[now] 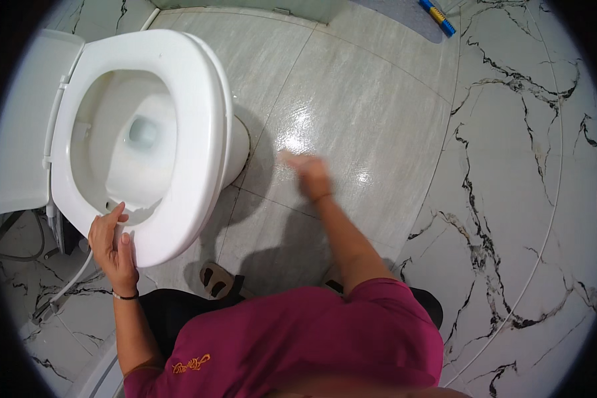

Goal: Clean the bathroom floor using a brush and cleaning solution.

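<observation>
My left hand (111, 245) rests on the edge of a white toilet seat (199, 149), thumb and index finger spread over it, the index fingertip reaching the inner opening. The seat lies down on the toilet bowl (124, 164), with water (143, 133) at its bottom. The toilet lid (27, 124) is raised behind it at the left. Blurred by motion, my right hand (312, 175) is above the grey tiled floor, to the right of the toilet and apart from it. I see no object in it, but its finger shape is unclear.
Wet, shiny floor tiles (368, 124) lie right of the toilet. A blue and yellow brush (438, 18) sits at the upper right, near a marble-patterned wall (507, 164). A glass panel (258, 10) stands at the top. A hose (74, 279) runs at lower left.
</observation>
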`<state>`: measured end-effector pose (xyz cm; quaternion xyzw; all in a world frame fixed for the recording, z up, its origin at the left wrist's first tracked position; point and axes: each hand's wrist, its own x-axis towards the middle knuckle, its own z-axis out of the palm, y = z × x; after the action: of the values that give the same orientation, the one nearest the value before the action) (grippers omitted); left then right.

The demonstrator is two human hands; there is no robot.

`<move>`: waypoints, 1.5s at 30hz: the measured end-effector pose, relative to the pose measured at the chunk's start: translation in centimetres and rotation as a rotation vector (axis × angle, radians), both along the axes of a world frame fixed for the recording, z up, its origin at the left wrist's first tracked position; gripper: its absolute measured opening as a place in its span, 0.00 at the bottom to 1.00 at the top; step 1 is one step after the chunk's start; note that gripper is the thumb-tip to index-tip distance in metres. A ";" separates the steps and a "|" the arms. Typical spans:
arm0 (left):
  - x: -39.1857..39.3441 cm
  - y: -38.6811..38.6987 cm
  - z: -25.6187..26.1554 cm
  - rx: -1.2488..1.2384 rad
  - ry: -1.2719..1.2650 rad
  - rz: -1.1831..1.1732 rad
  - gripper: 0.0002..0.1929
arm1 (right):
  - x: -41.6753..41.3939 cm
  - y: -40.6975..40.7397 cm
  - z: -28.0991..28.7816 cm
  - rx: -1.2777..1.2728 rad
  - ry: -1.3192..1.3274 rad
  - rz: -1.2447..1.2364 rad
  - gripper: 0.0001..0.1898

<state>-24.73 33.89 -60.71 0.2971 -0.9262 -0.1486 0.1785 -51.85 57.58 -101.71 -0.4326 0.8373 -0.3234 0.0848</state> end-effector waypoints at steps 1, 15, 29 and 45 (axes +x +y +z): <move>1.9 0.0 0.1 -0.023 -0.043 0.057 0.21 | -1.6 -0.8 6.1 -0.345 0.109 -0.051 0.17; 1.0 0.0 -0.7 -0.024 0.147 0.003 0.17 | 2.9 7.5 6.8 0.110 0.072 -0.056 0.14; 1.8 -0.3 -0.6 -0.030 0.106 -0.010 0.18 | 2.5 4.8 6.3 -0.082 0.146 0.058 0.20; 2.5 -0.4 -1.1 -0.009 0.077 0.040 0.21 | -5.1 6.2 5.4 -0.018 -0.010 -0.379 0.19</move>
<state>-22.19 33.53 -61.78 0.3088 -0.9131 -0.1522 0.2183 -56.97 63.83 -96.30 -0.2665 0.9004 -0.3432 0.0225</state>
